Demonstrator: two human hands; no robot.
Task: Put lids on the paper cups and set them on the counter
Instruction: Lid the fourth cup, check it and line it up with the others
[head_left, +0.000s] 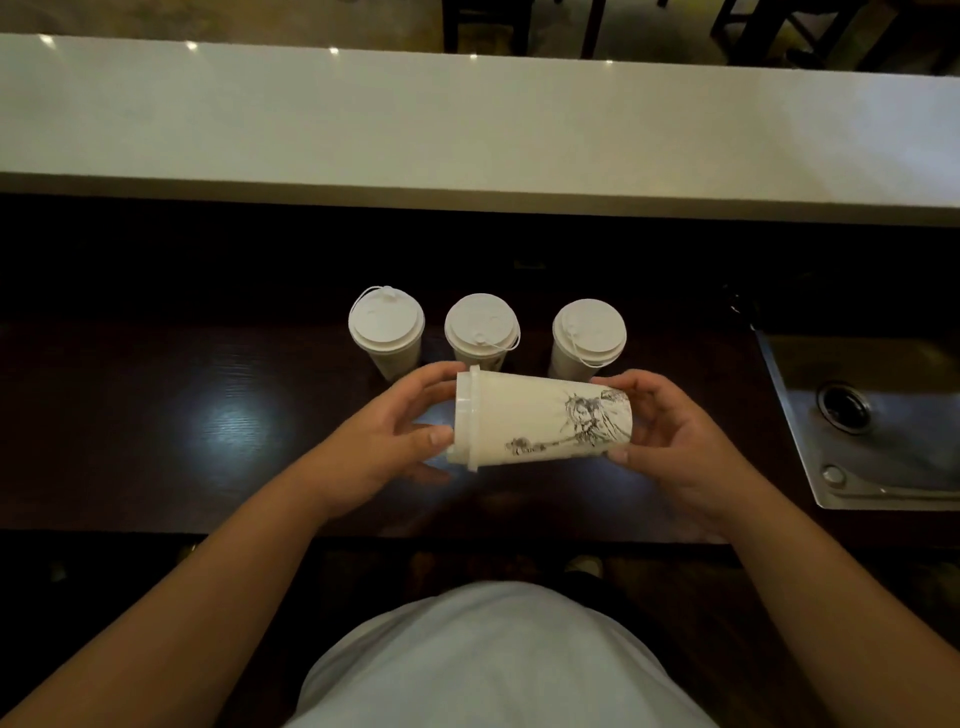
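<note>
I stand at a dark wooden worktop (156, 415) with a glossy grain that throws back a pale patch of light just to the left of my left hand (387, 436). Beyond my hands, raised above the worktop, runs a long white counter (467, 124) with small spots of lamp light along its far edge, and past that I can make out dark chair legs on a dim floor. To the right of my right hand (670, 441) a steel sink (883, 415) is set into the worktop, its round drain showing. Between my hands I hold one paper cup (540, 421) on its side above the worktop, its lid (467, 418) pointing left and its base pointing right. My left fingers and thumb curl round the lidded end; my right fingers and thumb curl round the base end. The cup carries a black ink-style drawing of a long-haired figure near the base, and a small line of dark writing below it that is too small for me to read. Just beyond my hands three more cups stand upright in a row on the worktop, each already lidded: the left cup (386, 330), the middle cup (482, 330) and the right cup (588, 335), close together but apart. That makes four cups and four white lids in all. My pale shirt (493, 660) fills the near edge.
</note>
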